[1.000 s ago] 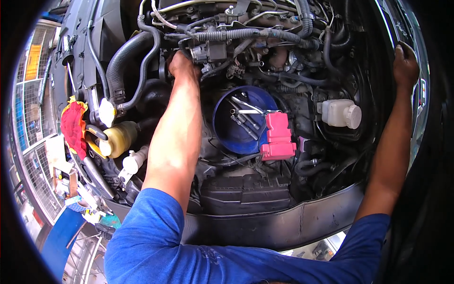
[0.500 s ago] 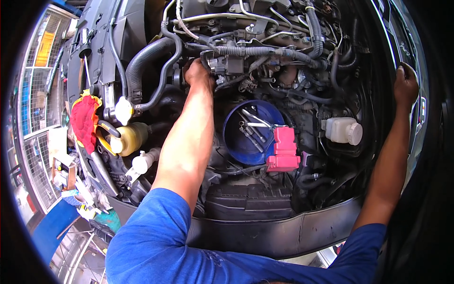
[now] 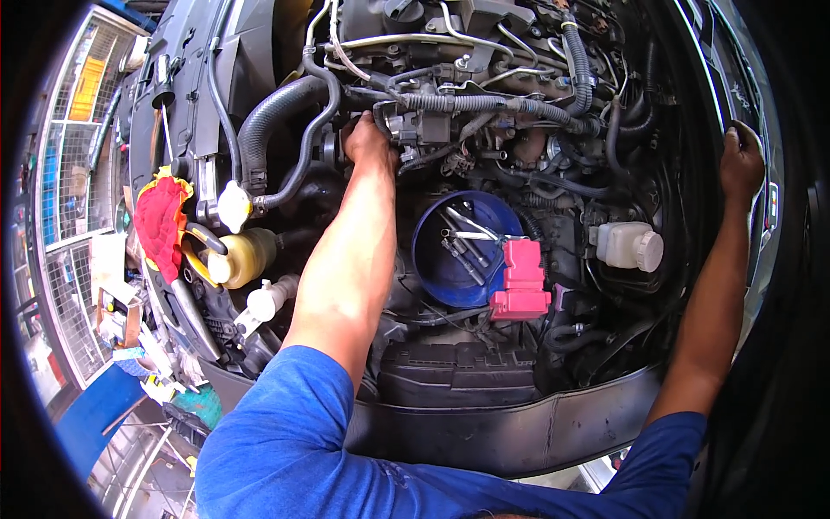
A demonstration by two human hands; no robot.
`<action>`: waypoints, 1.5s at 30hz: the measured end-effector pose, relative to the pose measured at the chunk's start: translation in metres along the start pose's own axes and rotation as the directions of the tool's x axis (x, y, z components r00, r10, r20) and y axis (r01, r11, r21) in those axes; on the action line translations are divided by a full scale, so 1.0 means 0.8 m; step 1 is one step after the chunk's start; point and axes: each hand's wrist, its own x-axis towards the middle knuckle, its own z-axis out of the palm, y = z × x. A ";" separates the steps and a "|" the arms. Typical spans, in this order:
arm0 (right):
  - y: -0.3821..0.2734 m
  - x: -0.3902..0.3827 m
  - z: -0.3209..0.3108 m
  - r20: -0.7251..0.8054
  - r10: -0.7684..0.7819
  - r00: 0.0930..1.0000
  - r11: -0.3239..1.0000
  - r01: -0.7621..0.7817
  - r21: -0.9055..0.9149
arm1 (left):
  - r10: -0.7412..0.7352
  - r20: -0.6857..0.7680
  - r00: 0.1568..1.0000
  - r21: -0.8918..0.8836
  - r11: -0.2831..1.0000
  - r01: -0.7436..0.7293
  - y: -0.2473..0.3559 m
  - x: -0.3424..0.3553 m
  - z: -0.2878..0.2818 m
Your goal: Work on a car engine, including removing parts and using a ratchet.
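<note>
My left hand (image 3: 367, 143) reaches deep into the engine bay, beside a black engine part (image 3: 424, 125) with a ribbed hose (image 3: 467, 104) running over it. Its fingers go down behind that part and are hidden. Out at the right, my right hand (image 3: 743, 160) is closed on the edge of the car's fender (image 3: 768, 143). Between my arms, a round blue bowl (image 3: 428, 277) holds several metal sockets and extensions and a ratchet (image 3: 471, 234). A pink-red plastic cover (image 3: 522, 277) sits against the bowl's right side.
A yellowed fluid reservoir (image 3: 246, 259) and a red cloth with yellow edging (image 3: 162, 216) lie left of my left arm. A white reservoir (image 3: 629, 246) stands right of the bowl. Thick black hoses (image 3: 277, 117) curve near my left hand. Wire-mesh shelving (image 3: 78, 186) stands far left.
The whole view has shifted slightly, so the engine bay sits a little lower and further right. Both hands keep their places against the engine and the fender.
</note>
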 end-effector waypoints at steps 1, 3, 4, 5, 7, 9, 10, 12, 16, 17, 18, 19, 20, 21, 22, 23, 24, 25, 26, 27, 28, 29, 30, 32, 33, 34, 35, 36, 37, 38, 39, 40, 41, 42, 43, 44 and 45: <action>0.000 0.000 0.000 -0.001 0.000 1.000 1.000 0.000 0.001 | 0.035 0.046 0.998 -0.019 0.999 -0.034 0.003 -0.005 0.002; -0.001 -0.001 -0.001 -0.008 -0.017 1.000 0.997 0.017 0.075 | -0.085 0.174 0.981 -0.113 0.988 0.106 0.006 -0.015 0.004; -0.001 -0.001 -0.001 -0.010 -0.043 0.999 0.996 0.043 0.074 | -0.097 0.196 0.976 -0.111 0.987 0.120 0.006 -0.018 0.006; -0.002 -0.002 -0.002 -0.015 -0.033 0.999 0.999 0.034 0.040 | -0.061 0.133 0.989 -0.104 0.992 0.075 0.005 -0.020 0.007; -0.005 -0.003 -0.003 -0.019 -0.024 1.000 1.000 0.024 0.006 | -0.024 0.068 0.997 -0.094 0.995 0.030 0.002 -0.019 0.007; -0.007 -0.004 -0.005 -0.019 -0.036 0.999 0.999 0.036 0.001 | 0.076 -0.047 0.996 0.007 0.997 -0.076 -0.001 -0.013 0.004; -0.008 -0.004 -0.006 -0.015 -0.026 1.000 1.000 0.026 0.004 | 0.102 -0.024 0.994 0.006 0.995 -0.102 -0.001 -0.009 0.003; -0.010 -0.004 -0.006 -0.011 -0.014 1.000 1.000 0.014 -0.008 | -0.093 0.171 0.981 -0.083 0.991 0.108 0.001 -0.002 -0.002; -0.011 -0.004 -0.007 -0.003 -0.020 1.000 1.000 0.020 -0.010 | -0.007 0.177 0.984 -0.124 0.992 0.030 0.000 -0.002 -0.001; -0.012 -0.004 -0.006 0.005 -0.009 1.000 1.000 0.009 0.006 | 0.029 0.068 0.997 -0.073 0.997 -0.024 -0.002 -0.005 0.002; -0.012 -0.004 -0.006 0.012 0.002 1.000 1.000 -0.003 0.022 | 0.053 -0.039 0.998 -0.015 0.998 -0.054 -0.002 -0.009 0.005; -0.012 -0.005 -0.006 0.012 0.004 1.000 1.000 -0.004 0.021 | 0.071 -0.038 0.997 -0.015 0.997 -0.071 -0.001 -0.011 0.008; -0.013 -0.005 -0.006 -0.009 -0.011 1.000 1.000 0.011 0.011 | 0.084 -0.093 0.992 0.041 0.996 -0.080 0.000 -0.014 0.009; -0.013 -0.006 -0.006 -0.028 -0.028 0.999 1.000 0.028 -0.002 | 0.108 -0.166 0.980 0.101 0.991 -0.092 0.001 -0.016 0.010; -0.013 -0.006 -0.007 -0.023 -0.028 0.999 1.000 0.028 -0.010 | 0.119 -0.217 0.969 0.143 0.986 -0.089 0.002 -0.018 0.011; -0.013 -0.005 -0.007 -0.016 -0.022 1.000 1.000 0.022 0.013 | 0.088 -0.214 0.973 0.137 0.989 -0.060 0.003 -0.019 0.010; -0.013 -0.006 -0.008 -0.005 -0.014 1.000 0.999 0.014 0.035 | 0.250 -0.195 0.948 0.226 0.952 -0.205 0.008 -0.017 0.010; -0.012 -0.005 -0.008 0.007 -0.014 1.000 1.000 0.013 0.023 | 0.361 -0.206 0.909 0.329 0.901 -0.283 0.012 -0.017 0.008; -0.011 -0.004 -0.009 0.005 -0.017 1.000 1.000 0.016 0.005 | 0.491 -0.100 0.865 0.365 0.827 -0.427 0.017 -0.018 0.007; -0.010 -0.004 -0.009 0.000 -0.035 0.999 0.999 0.035 -0.018 | 0.520 -0.087 0.850 0.434 0.788 -0.437 0.021 -0.019 0.007; -0.009 -0.003 -0.009 -0.008 -0.057 0.998 0.998 0.057 0.006 | 0.614 0.006 0.789 0.516 0.674 -0.529 0.023 -0.028 0.002; -0.007 -0.003 -0.009 -0.006 -0.048 0.999 0.999 0.048 0.010 | 0.656 0.057 0.753 0.521 0.624 -0.583 0.027 -0.034 0.002; -0.006 -0.002 -0.007 -0.006 -0.030 1.000 0.999 0.030 0.016 | 0.697 0.081 0.713 0.608 0.532 -0.589 0.031 -0.044 0.002; -0.003 -0.001 -0.004 -0.024 -0.038 0.999 0.998 0.037 -0.041 | 0.689 0.094 0.719 0.731 0.442 -0.519 0.039 -0.069 0.005; -0.002 0.000 -0.002 -0.039 -0.063 0.997 0.998 0.062 -0.018 | 0.663 0.104 0.741 0.774 0.414 -0.479 0.043 -0.084 0.004; -0.002 -0.001 -0.002 -0.030 -0.039 0.999 0.999 0.038 -0.017 | 0.675 0.146 0.724 0.784 0.367 -0.501 0.044 -0.102 0.004; -0.005 0.000 -0.002 -0.037 -0.054 0.998 0.998 0.054 -0.021 | 0.636 0.150 0.757 0.828 0.338 -0.448 0.048 -0.118 0.004; -0.009 0.001 -0.004 -0.046 -0.071 0.996 0.997 0.070 -0.035 | 0.606 0.190 0.773 0.830 0.320 -0.456 0.052 -0.134 0.003; -0.016 0.000 -0.007 -0.027 -0.039 0.999 0.997 0.037 -0.072 | 0.520 0.185 0.834 0.857 0.330 -0.396 0.058 -0.149 0.003; -0.027 -0.002 -0.011 -0.075 -0.100 0.992 0.993 0.094 -0.072 | 0.480 0.251 0.840 0.854 0.300 -0.426 0.064 -0.167 0.003; -0.042 -0.007 -0.016 -0.108 -0.193 0.975 0.981 0.190 -0.040 | 0.388 0.261 0.884 0.876 0.289 -0.386 0.072 -0.186 0.002; -0.059 -0.013 -0.024 -0.168 -0.373 0.913 0.921 0.343 -0.183 | 0.304 0.297 0.905 0.894 0.243 -0.375 0.085 -0.201 0.004; -0.081 -0.021 -0.035 -0.187 -0.484 0.855 0.851 0.409 -0.329 | 0.226 0.361 0.905 0.894 0.191 -0.405 0.098 -0.216 0.008; -0.110 -0.037 -0.036 -0.265 -0.533 0.804 0.843 0.477 -0.247 | 0.158 0.447 0.881 0.868 0.160 -0.469 0.113 -0.232 0.011; -0.140 -0.062 -0.036 -0.257 -0.590 0.765 0.807 0.567 -0.166 | 0.049 0.492 0.869 0.859 0.131 -0.494 0.128 -0.248 0.015; -0.173 -0.089 -0.036 -0.144 -0.579 0.802 0.810 0.587 0.011 | -0.036 0.491 0.870 0.865 0.139 -0.482 0.140 -0.267 0.020; -0.208 -0.118 -0.034 -0.084 -0.654 0.752 0.727 0.655 0.205 | -0.095 0.580 0.809 0.814 0.082 -0.575 0.156 -0.285 0.020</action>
